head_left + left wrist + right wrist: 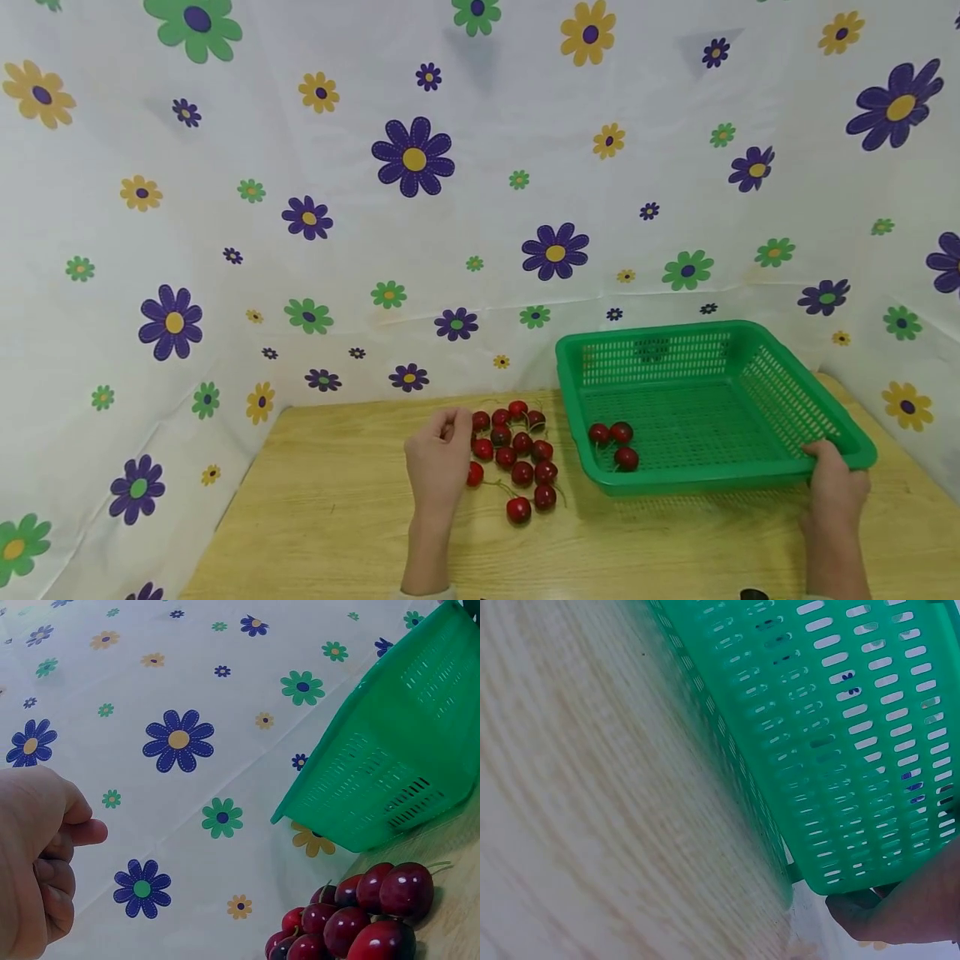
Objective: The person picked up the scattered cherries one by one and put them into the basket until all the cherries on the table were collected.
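Note:
My left hand, its fingers curled in, is held at the left edge of a group of several dark red cherries on the table. In the left wrist view the thumb lies against the curled fingers, and nothing shows between them. The cherries, some with stems, are bunched left of a green plastic basket. Inside that basket, three cherries lie in the near left corner. My right hand grips the basket's rim at the near right corner, thumb over the top; its other fingers are mostly hidden.
The light wooden table extends left and in front of the cherries. A white sheet with printed flowers hangs behind and along both sides. A small dark object shows at the bottom edge of the head view.

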A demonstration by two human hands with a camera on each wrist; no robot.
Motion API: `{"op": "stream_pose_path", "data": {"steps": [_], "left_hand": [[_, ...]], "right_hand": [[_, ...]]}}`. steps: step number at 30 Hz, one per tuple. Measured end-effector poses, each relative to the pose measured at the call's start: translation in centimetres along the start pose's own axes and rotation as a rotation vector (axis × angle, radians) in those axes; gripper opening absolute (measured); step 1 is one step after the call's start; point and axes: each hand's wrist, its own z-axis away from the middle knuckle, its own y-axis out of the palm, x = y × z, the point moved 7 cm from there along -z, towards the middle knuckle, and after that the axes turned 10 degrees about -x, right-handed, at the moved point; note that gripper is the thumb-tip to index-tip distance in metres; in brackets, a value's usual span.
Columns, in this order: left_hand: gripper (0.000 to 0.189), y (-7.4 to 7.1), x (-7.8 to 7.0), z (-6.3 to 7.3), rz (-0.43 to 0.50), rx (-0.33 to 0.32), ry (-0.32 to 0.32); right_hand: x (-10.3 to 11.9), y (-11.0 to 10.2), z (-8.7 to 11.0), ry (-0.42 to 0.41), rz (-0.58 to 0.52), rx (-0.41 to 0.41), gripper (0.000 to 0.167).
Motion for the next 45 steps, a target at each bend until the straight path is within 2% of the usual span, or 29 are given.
{"op": "stream_pose_path", "data": {"steps": [7, 15, 27, 45], "left_hand": [[0.016, -0.7, 0.1, -0.5, -0.017, -0.011, -0.014], [0.016, -1.1, 0.9, -0.7, -0.043, -0.011, -0.049], [0.015, -1.0, 0.8, -0.6, -0.068, -0.009, -0.02], [0.016, -0.5, 1.5, -0.5, -0.145, 0.054, -0.055]], "right_hand": [[0.0, -0.1, 0.2, -0.003, -0.007, -0.025, 0.027], [0.2, 0.0, 0.3, -0.047, -0.04, -0.024, 0.028], [0.0, 0.1, 0.0, -0.016, -0.011, -0.004, 0.024], [0.1, 0.2, 0.3, -0.02, -0.031, 0.004, 0.03]]}}
